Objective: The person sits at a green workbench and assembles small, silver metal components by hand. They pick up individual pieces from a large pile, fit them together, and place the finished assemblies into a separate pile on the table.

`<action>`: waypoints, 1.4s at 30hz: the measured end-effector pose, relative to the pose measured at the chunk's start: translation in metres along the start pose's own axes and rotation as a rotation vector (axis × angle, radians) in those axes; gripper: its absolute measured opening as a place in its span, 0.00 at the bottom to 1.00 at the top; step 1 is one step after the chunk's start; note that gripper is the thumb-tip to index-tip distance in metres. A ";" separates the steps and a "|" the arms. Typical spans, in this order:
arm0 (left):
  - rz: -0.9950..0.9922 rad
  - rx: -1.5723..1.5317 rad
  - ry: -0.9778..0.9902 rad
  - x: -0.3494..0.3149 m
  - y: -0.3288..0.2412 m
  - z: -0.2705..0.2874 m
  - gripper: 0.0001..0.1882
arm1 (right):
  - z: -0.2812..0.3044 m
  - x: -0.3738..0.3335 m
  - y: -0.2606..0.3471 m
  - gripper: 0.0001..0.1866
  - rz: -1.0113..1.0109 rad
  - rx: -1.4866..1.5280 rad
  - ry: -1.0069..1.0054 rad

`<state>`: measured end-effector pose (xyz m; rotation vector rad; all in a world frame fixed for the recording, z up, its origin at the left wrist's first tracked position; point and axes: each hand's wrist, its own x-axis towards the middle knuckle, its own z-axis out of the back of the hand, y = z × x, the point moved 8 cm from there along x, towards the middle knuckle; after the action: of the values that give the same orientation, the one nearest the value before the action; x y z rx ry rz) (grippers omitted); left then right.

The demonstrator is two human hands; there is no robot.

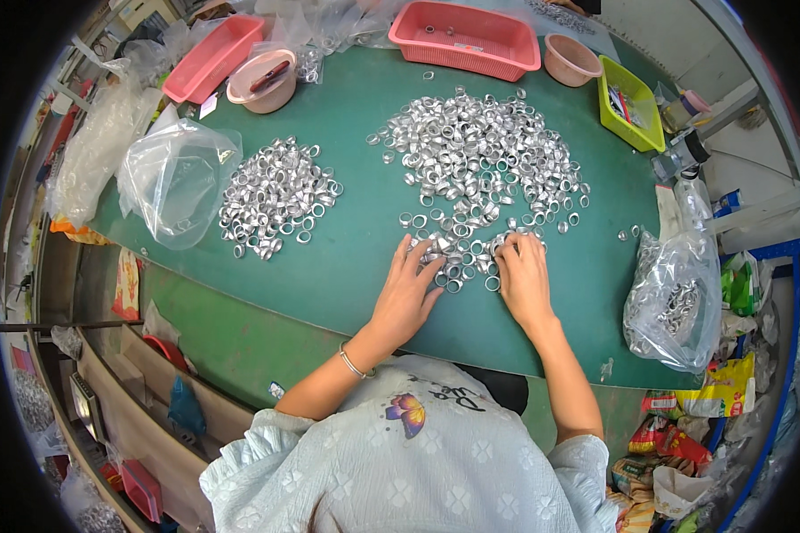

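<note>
A large heap of silver metal rings (480, 147) lies on the green tabletop, and some of its rings spread toward me. At its near edge, my left hand (405, 295) rests with fingers apart and fingertips beside loose rings (454, 274). My right hand (525, 277) is at the right of these rings, its fingers bent and close together with the tips down among them. What those fingertips hold, if anything, is hidden. To the left, apart from both hands, sits a smaller pile of similar rings (276, 195).
Clear plastic bags (180, 182) lie at the left; another bag (676, 306) with metal pieces is at the right edge. Along the back stand pink baskets (464, 60), round pink bowls (572, 60) and a yellow-green basket (629, 129). A few stray rings (629, 233) lie at right.
</note>
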<state>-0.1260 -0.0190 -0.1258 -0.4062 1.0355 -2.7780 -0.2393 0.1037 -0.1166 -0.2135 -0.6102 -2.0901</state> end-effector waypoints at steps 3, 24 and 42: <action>-0.016 0.048 -0.095 -0.002 0.000 0.007 0.21 | 0.014 -0.006 0.007 0.08 -0.010 0.096 -0.051; 0.426 -1.408 0.108 -0.002 -0.035 -0.017 0.20 | 0.034 -0.041 0.050 0.13 -0.319 1.164 -0.300; 0.444 -1.550 0.207 -0.012 -0.049 0.001 0.16 | 0.037 -0.055 0.048 0.17 -0.558 1.745 -0.322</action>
<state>-0.1164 0.0197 -0.0955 0.0284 2.6817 -1.1614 -0.1721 0.1407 -0.0889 0.6946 -2.5725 -1.2392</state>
